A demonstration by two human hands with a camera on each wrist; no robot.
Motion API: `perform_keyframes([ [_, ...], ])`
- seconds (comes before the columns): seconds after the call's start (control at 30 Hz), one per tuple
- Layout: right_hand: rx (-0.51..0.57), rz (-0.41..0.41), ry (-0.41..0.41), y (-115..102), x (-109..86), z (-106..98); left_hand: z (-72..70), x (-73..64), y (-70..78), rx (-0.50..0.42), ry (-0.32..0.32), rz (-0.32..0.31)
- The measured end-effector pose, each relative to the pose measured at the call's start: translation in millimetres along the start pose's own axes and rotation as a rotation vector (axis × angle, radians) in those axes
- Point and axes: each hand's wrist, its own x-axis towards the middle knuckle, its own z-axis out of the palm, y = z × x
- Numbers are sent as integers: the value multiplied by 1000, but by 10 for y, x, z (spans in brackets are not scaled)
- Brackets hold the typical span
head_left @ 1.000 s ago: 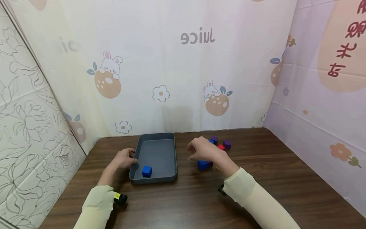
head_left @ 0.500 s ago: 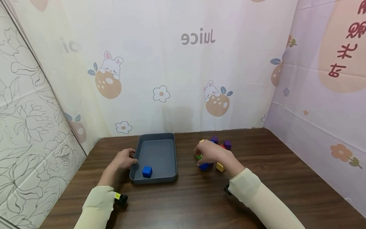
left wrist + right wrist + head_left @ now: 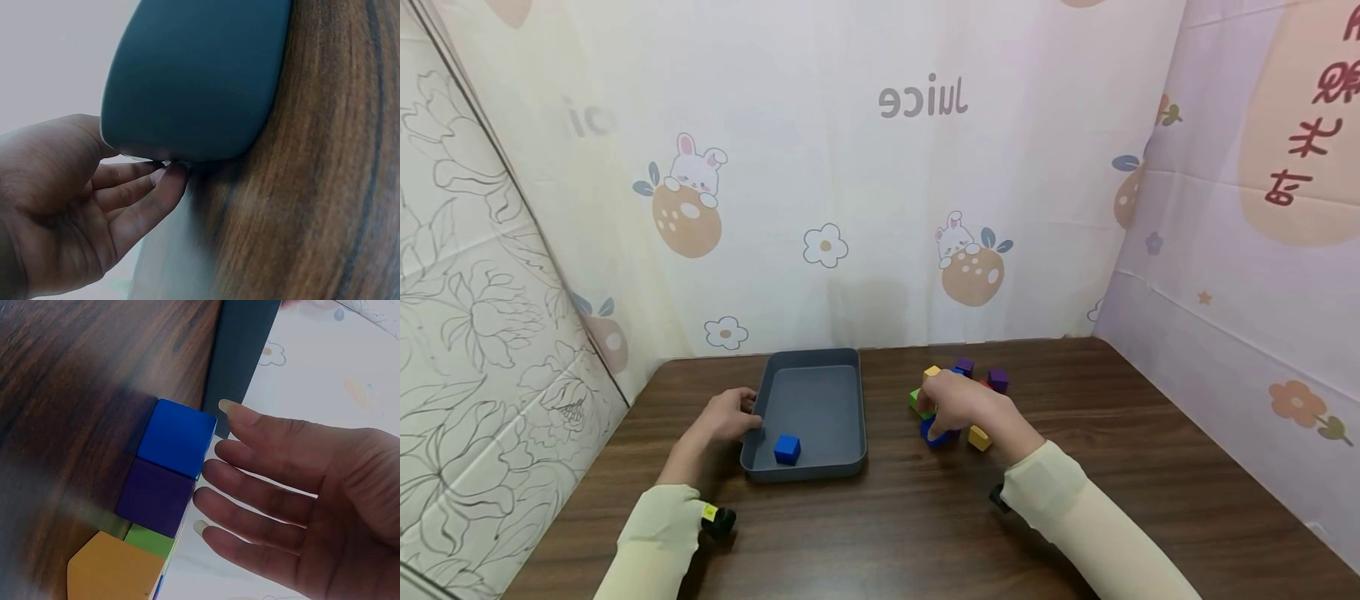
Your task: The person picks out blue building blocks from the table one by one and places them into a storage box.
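In the head view, my left hand (image 3: 730, 415) is at the left side of a grey rectangular tray (image 3: 859, 417). Its curled fingertips touch the outer wall and the thumb lies at the rim, partly hidden in the left wrist view. One blue cube (image 3: 787, 450) sits inside the tray's near left part. To the tray's right, my right hand (image 3: 966, 404) reaches over a cluster of blocks. In the right wrist view, its thumb and spread fingers hover close around a blue block (image 3: 177, 437), beside a purple block (image 3: 156, 497); contact is unclear.
Around the right hand lie a green block (image 3: 916, 403), a yellow block (image 3: 979, 438), another yellow block (image 3: 932, 372), purple blocks (image 3: 997, 380) and a partly hidden red block (image 3: 986, 385). The brown wooden table (image 3: 850, 542) meets patterned curtains (image 3: 880, 208) behind and at the sides.
My right hand has moved slightly right and down to the blue block, uncovering green and yellow blocks. The left hand and the cube in the tray have stayed in place.
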Motion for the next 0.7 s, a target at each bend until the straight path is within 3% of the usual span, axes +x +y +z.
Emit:
perform_keyframes([
  [0.7, -23, 4, -2, -86, 35, 92, -7, 3, 4, -2, -8, 2],
])
